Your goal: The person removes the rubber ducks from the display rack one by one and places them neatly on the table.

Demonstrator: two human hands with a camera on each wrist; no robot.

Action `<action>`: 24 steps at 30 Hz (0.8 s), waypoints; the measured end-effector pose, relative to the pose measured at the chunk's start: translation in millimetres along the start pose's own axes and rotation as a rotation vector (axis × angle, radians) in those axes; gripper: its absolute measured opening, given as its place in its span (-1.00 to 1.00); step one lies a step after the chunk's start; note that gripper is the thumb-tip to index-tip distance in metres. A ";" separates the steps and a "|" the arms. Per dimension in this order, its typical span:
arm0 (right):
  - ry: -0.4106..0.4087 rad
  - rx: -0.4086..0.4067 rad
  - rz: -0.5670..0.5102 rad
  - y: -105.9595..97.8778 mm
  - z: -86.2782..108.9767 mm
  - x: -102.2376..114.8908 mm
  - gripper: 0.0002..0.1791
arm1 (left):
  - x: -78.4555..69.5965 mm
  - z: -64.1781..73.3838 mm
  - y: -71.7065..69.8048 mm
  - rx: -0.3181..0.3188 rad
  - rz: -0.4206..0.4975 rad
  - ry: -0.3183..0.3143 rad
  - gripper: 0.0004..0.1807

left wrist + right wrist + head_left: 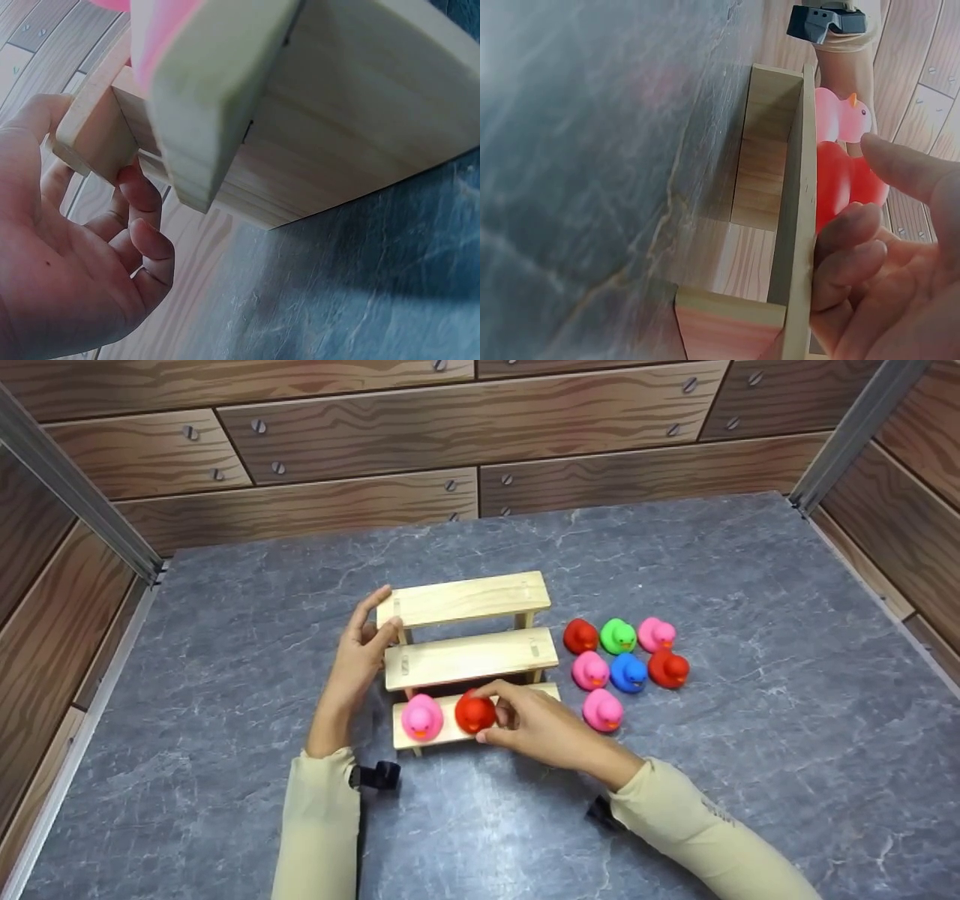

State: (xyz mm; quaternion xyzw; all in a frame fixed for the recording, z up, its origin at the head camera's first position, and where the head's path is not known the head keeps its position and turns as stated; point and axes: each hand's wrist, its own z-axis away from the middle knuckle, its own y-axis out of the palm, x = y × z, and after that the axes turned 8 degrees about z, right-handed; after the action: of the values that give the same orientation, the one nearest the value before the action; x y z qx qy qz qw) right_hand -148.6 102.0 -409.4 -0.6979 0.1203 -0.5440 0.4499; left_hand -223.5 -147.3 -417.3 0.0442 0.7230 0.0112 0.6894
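Note:
A three-step wooden stand [469, 660] sits on the grey marbled tabletop. My left hand [356, 664] grips the left end of its top step; the left wrist view has the fingers [146, 199] curled around the board's edge. On the lowest step, a red rubber duck [472, 711] stands near the middle, pinched between the thumb and fingers of my right hand [551, 725]. To its left is a pink rubber duck [422, 720] on the same step. From the right wrist side, the red duck [835, 180] appears upright on the board, close by the pink one.
Right of the stand, several rubber ducks are grouped on the table, among them a green duck [618, 636], a blue duck [628, 672] and a red duck [668, 668]. Wood-patterned walls [480, 427] enclose the table at the back and sides.

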 end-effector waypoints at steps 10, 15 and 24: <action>0.036 -0.027 0.060 1.9 0.0 2.6 -0.56 | 1.8 -0.6 0.0 -0.001 0.003 -0.008 -0.43; 0.066 -0.049 0.091 2.8 -0.6 6.5 -0.59 | 1.9 -0.8 -0.7 -0.003 0.002 -0.009 -0.43; 0.056 -0.093 0.145 5.4 -0.6 9.4 -0.62 | 0.3 -0.1 -0.6 0.010 -0.002 -0.005 -0.43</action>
State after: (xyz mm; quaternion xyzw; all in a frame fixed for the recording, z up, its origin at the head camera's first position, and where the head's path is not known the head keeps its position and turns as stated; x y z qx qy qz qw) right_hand -143.8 92.5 -407.3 -0.6921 0.2080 -0.5232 0.4517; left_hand -223.7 -147.9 -417.7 0.0469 0.7214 0.0065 0.6909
